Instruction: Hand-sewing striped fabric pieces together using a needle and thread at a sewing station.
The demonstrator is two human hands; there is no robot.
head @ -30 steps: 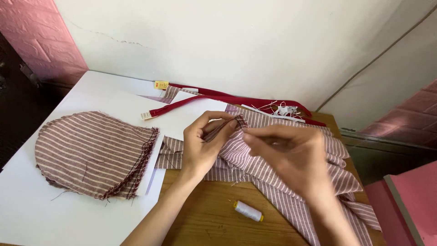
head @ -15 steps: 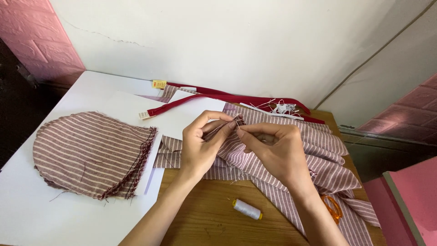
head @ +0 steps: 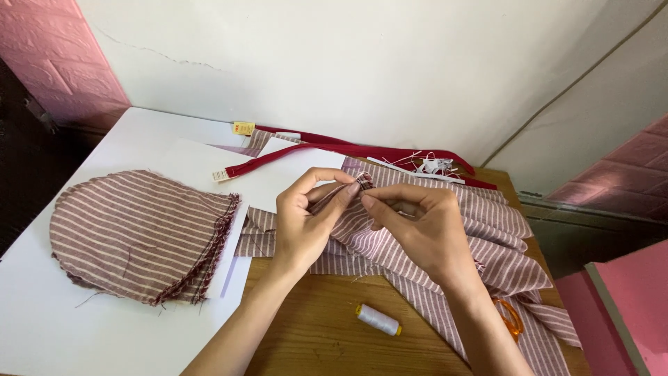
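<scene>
Head view has us pinching one small bit of the striped fabric [head: 445, 237] between both hands: left hand [head: 306, 223] closed on the fold to steady it, right hand [head: 424, 233] fingertips pinched at the same spot, probably on a needle, too small to tell. The rest drapes over the wooden counter [head: 313, 341], with the white thread spool [head: 379, 319] close by and cut striped pieces [head: 139, 233] stacked aside.

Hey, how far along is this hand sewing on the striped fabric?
Done: a stack of cut rounded striped pieces lies on the white board. In hand: the left hand and right hand pinch a small fold of the striped fabric between them. Left: most of that fabric lies loose; the thread spool sits untouched.
</scene>
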